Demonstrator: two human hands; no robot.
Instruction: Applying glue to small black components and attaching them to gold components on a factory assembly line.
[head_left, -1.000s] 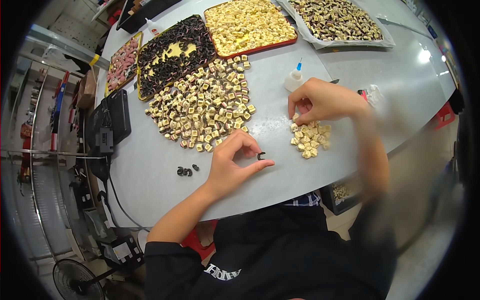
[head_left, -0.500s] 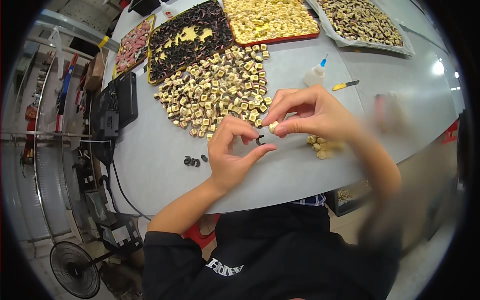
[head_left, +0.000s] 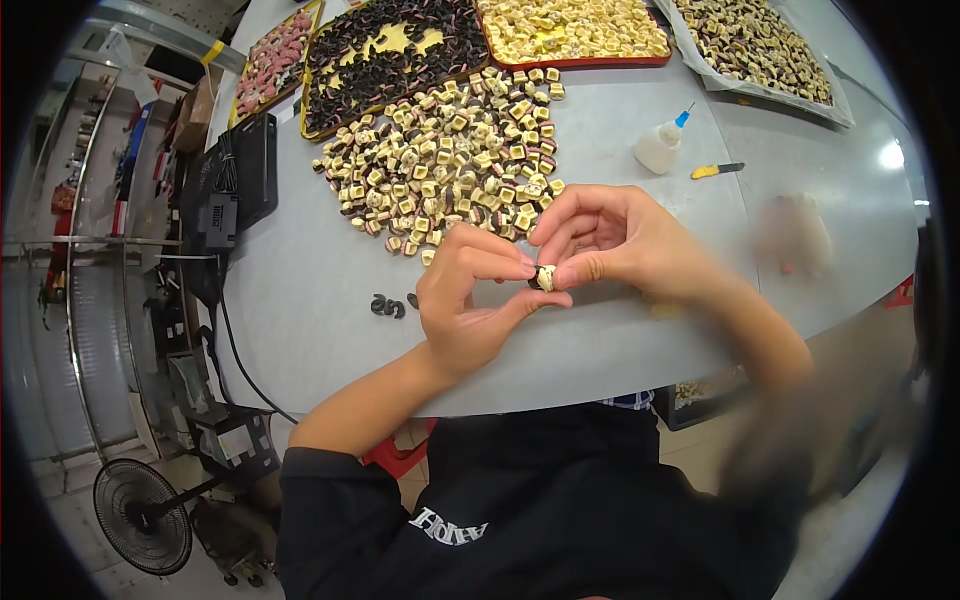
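Near the front middle of the table, both hands meet. My left hand pinches a small black curved piece between thumb and fingertips. Held by the thumb and fingers of my right hand is a small cream-coloured piece, touching the black one. Several loose black curved pieces lie left of my left hand. A few cream pieces are mostly hidden below my right hand. Beyond the hands spreads a heap of small cream-and-black pieces, some with pink edges.
Trays at the back hold pink pieces, black curved pieces, cream pieces and cream-and-dark pieces. Right of the heap are a needle-tipped bottle and a yellow-handled knife. A black device with a cable sits left.
My hands have come together, bringing the cream piece against the black curved piece. The whole view has shifted slightly.
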